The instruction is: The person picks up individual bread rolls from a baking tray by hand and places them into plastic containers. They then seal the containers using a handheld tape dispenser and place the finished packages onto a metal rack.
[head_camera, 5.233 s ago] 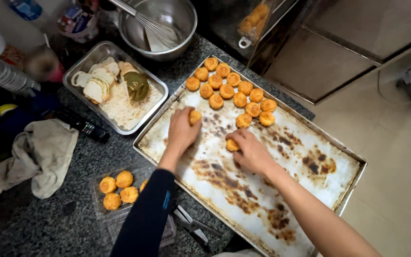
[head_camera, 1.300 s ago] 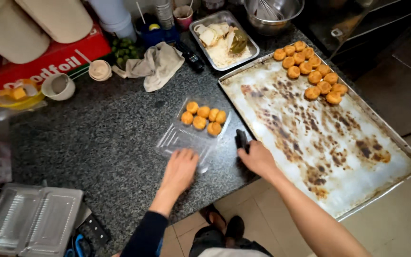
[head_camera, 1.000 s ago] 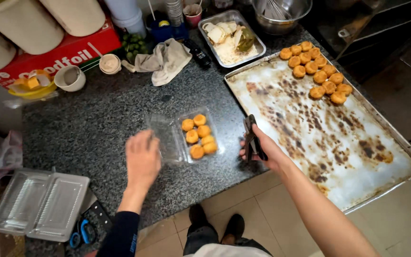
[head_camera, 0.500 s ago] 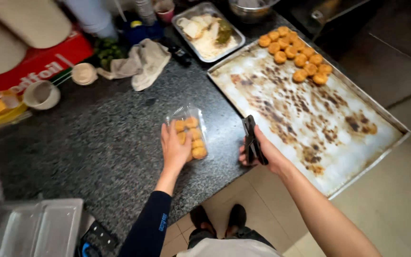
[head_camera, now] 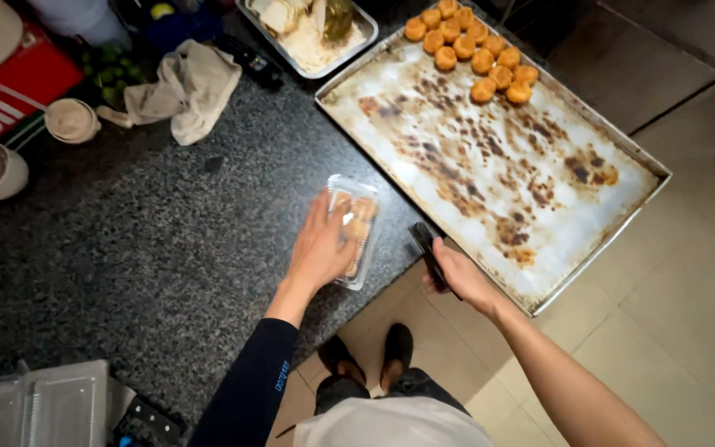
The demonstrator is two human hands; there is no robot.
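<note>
Left hand: lay flat, palm down, on the closed lid of the box; fingers spread over it, so its grip was not wrapped round anything, only pressing.
Right hand: its grip was closed round dark tongs, held just off the tabletop edge, near the tray's front rim.
Box: a clear plastic clamshell with a few golden buns inside, sitting on the tabletop close to its front edge, just beside the tray.
Tray: large, scorched, metal; the other buns were grouped in its far corner, well apart from the box.
Behind: a cloth, a small steel pan of food, two cups at the left.
Near corner: a stack of empty clamshells.
Lid catch: probably not fully snapped; the hand hid the seam, so I could not tell.
Doing it well: by my judgement, the palm should press evenly along the lid's rim, not in its middle, so the buns are not crushed.
Watch for: the box sat near the edge, so a downward push looked safer than a sliding one.
Tongs: best kept clear of the lid while the left hand pressed.
</note>
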